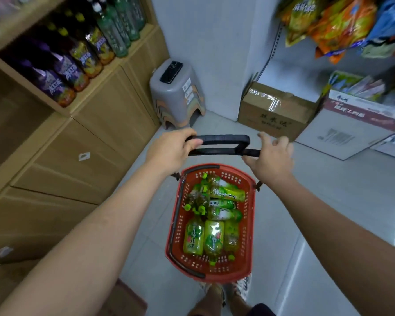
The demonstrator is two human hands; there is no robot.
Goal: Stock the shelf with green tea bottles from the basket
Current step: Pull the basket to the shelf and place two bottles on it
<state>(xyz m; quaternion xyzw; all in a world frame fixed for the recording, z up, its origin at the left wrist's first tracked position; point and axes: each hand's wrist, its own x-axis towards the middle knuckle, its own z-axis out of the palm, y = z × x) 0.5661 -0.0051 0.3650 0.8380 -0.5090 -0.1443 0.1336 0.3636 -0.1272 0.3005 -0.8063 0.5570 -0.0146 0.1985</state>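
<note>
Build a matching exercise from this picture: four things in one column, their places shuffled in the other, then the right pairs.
Things
1. green tea bottles
2. phone
3. left hand
4. purple-labelled bottles

Places
A. lying on the grey stool
B. gripping the black handle
C. lying in the red basket
D. standing on the wooden shelf

Pairs: 1-C, 2-A, 3-B, 4-D

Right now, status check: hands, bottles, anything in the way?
Left hand grips handle; right hand open at its far end. Green tea bottles lying in red basket, none picked. Shelf to the left, approach looks unobstructed.
</note>
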